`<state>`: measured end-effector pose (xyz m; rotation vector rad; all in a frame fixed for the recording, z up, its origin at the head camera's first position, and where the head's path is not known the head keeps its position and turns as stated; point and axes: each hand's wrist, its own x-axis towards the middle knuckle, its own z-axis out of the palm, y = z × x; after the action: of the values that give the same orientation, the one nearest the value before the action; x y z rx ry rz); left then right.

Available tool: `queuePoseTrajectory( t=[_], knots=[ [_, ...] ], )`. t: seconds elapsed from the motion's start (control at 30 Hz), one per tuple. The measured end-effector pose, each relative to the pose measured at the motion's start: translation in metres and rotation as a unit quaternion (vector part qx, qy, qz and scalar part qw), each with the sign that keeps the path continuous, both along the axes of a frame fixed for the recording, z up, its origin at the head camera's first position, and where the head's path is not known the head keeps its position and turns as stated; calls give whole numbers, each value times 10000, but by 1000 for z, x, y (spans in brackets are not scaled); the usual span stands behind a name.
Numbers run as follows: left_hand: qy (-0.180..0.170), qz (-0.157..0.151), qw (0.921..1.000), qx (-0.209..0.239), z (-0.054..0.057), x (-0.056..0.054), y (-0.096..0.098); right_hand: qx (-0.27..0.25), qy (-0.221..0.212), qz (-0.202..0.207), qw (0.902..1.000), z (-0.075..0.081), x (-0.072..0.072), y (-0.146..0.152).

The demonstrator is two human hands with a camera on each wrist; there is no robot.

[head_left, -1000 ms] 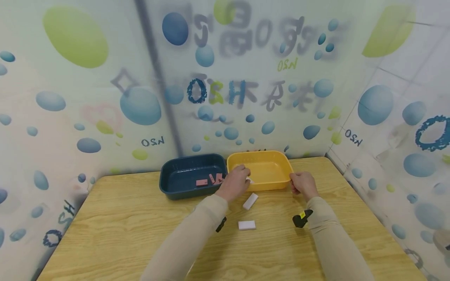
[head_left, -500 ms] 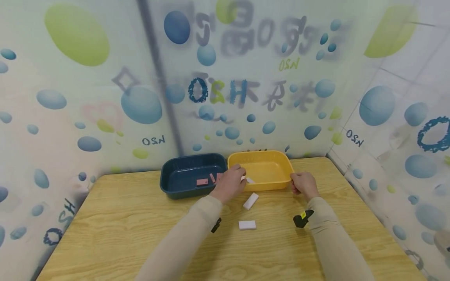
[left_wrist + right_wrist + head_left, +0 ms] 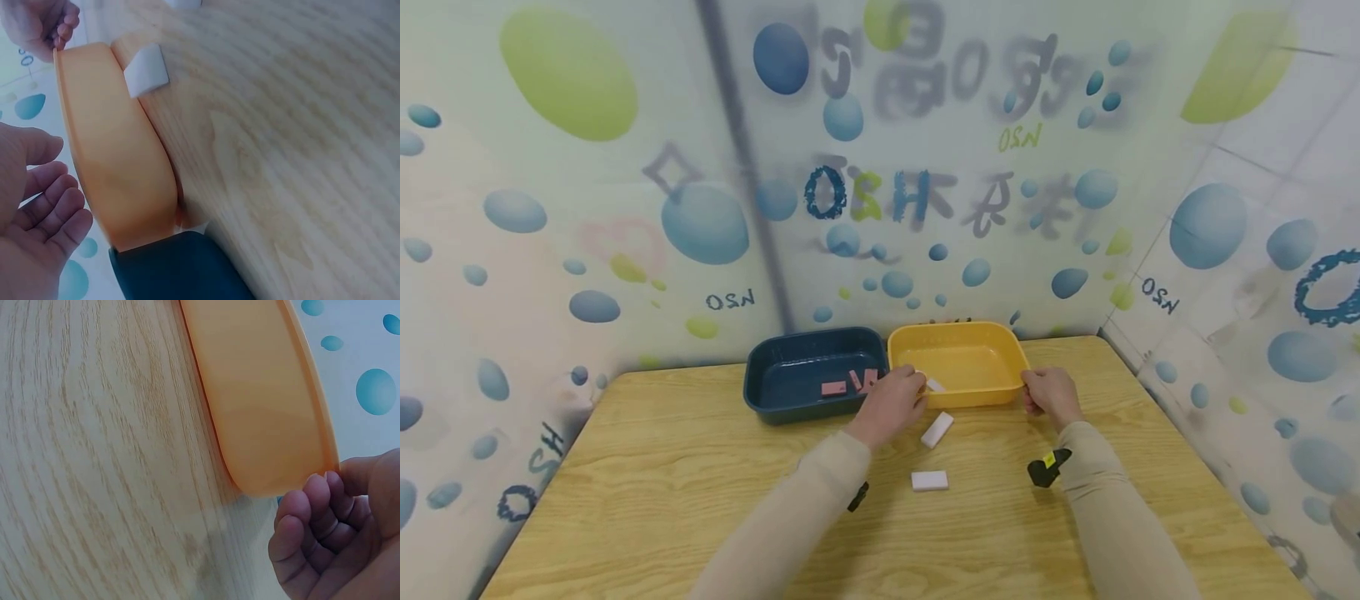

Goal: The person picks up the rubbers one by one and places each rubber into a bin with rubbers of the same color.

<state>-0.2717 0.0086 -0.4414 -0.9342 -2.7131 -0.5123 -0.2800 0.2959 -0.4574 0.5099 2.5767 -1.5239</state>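
In the head view, my left hand (image 3: 891,406) is over the near left corner of the yellow tray (image 3: 958,398). The left wrist view shows its fingers (image 3: 70,209) loosely bent, thumb apart, with nothing between them. My right hand (image 3: 1049,395) pinches the tray's right rim between thumb and fingers, which the right wrist view shows at the orange-looking corner. A white block (image 3: 935,385) lies inside the tray near its front wall; another white bit beside my left fingertips is partly hidden. Two white rectangular blocks, one tilted (image 3: 937,430) and one straight (image 3: 929,481), lie on the table.
A dark blue tray (image 3: 805,414) stands against the yellow one on its left, with several pink blocks (image 3: 833,388) in it. Both trays are near the back of the wooden table (image 3: 670,467), by a wall with blue and green spots. Another wall rises on the right.
My left hand has drawn back a little to the left and toward me, uncovering more of the white block in the yellow tray. The right hand keeps its hold on the rim.
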Motion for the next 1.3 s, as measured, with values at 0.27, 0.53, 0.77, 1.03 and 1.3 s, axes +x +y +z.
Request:
queuePoseTrajectory(
  t=[0.27, 0.53, 0.77, 1.03, 1.3],
  knots=[
    [-202, -171, 9996, -110, -2, 11, -1, 75, -58, -13, 10000, -1, -1, 0],
    [-139, -256, 9995, -146, -8, 19, 0, 48, -65, -26, 10000, -1, -1, 0],
    [-620, -141, 9972, -388, -14, 22, 0, 13, -38, -5, 10000, 1, 0, 0],
    [-750, 38, 9953, -605, -18, 25, 0, -24, -36, 6, 10000, 1, 1, 0],
    [-1116, 176, 9904, -790, -20, 28, 1, 28, -62, 18, 10000, 0, -1, 0]
  ],
)
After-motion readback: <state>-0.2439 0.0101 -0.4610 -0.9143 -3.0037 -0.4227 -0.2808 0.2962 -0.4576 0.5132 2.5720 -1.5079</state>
